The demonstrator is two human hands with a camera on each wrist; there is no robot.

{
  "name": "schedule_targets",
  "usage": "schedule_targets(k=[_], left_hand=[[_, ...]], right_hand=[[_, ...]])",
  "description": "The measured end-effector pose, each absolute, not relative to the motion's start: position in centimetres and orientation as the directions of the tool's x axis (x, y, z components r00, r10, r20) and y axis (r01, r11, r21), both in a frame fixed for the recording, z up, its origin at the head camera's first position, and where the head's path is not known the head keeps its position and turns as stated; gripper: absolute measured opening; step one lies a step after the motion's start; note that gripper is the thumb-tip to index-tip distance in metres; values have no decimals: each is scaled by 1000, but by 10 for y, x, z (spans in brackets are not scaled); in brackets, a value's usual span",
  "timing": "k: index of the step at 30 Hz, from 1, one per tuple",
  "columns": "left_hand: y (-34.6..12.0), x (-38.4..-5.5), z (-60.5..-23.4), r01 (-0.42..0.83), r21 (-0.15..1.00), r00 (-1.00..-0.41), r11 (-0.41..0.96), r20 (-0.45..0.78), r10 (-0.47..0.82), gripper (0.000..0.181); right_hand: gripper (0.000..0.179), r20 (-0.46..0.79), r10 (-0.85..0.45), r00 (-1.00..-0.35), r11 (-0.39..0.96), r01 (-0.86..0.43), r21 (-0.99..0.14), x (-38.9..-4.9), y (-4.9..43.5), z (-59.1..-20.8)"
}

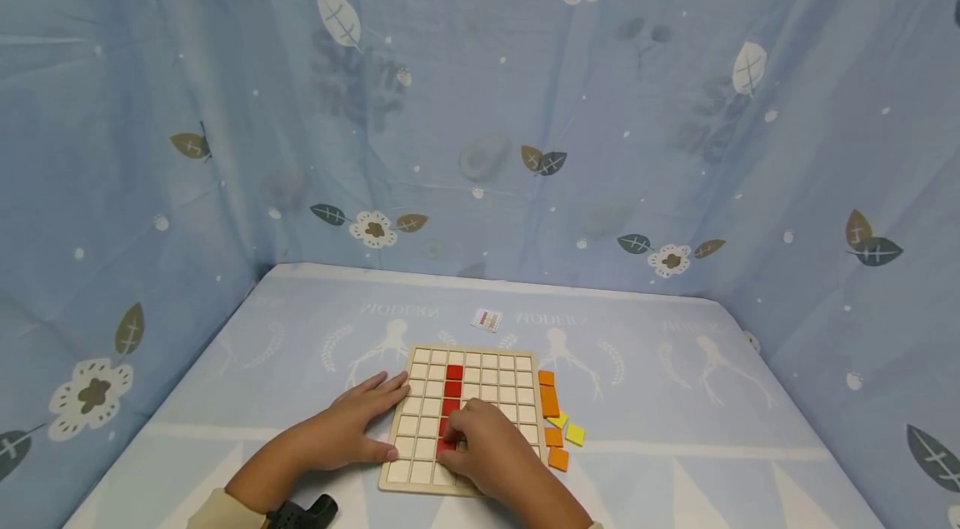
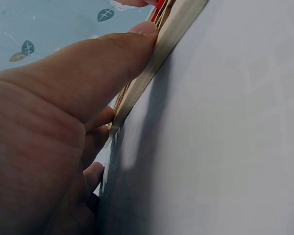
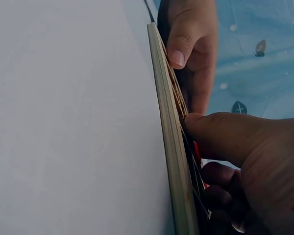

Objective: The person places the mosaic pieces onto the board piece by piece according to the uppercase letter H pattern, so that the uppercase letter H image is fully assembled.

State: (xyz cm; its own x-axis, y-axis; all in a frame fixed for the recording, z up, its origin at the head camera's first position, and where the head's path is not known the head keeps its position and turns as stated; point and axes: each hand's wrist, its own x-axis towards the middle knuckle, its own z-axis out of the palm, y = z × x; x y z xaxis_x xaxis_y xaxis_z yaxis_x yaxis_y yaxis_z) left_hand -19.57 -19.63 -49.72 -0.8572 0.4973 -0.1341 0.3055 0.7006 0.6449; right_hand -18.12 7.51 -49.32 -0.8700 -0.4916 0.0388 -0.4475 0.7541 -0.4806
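Note:
A square wooden grid board (image 1: 507,377) lies on the table, with a column of red square tiles (image 1: 453,388) in its cells. My left hand (image 1: 348,421) rests at the board's left edge, its fingers spread and the thumb on the near left side. In the left wrist view that thumb (image 2: 112,54) touches the wooden rim. Over the lower end of the red column, my right hand (image 1: 487,446) has its thumb and curled fingers pinching a red tile (image 1: 444,446), partly covered by the fingertips. The right thumb (image 3: 210,129) lies against the board's face in the right wrist view.
Orange tiles (image 1: 550,401) and yellow tiles (image 1: 575,434) lie loose along the board's right edge. A small printed card (image 1: 487,320) sits beyond the far edge. Patterned blue curtains (image 1: 480,96) enclose the table's back and sides. A black strap device (image 1: 300,514) is on the left wrist.

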Motion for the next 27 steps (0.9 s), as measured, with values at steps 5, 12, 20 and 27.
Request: schedule_targets(k=[5,12,20,27], left_hand=[[-198,-195,-498,304,632,-858,712,-144,494,98],[-197,-196,-498,305,633,-859,711,-141,493,99],[-197,-195,-499,309,635,-857,708,-137,497,99],[-197,-197,-498,319,640,-849,699,-134,510,99]], right_hand=[[14,50,-502,-863,749,-463,-474,-180,74,-493],[14,49,-487,-872,762,-451,-465,-177,75,-491],[16,40,-499,-866,742,-450,-497,-178,80,-490],[10,22,-468,-883,693,-382,-611,-189,114,-486]])
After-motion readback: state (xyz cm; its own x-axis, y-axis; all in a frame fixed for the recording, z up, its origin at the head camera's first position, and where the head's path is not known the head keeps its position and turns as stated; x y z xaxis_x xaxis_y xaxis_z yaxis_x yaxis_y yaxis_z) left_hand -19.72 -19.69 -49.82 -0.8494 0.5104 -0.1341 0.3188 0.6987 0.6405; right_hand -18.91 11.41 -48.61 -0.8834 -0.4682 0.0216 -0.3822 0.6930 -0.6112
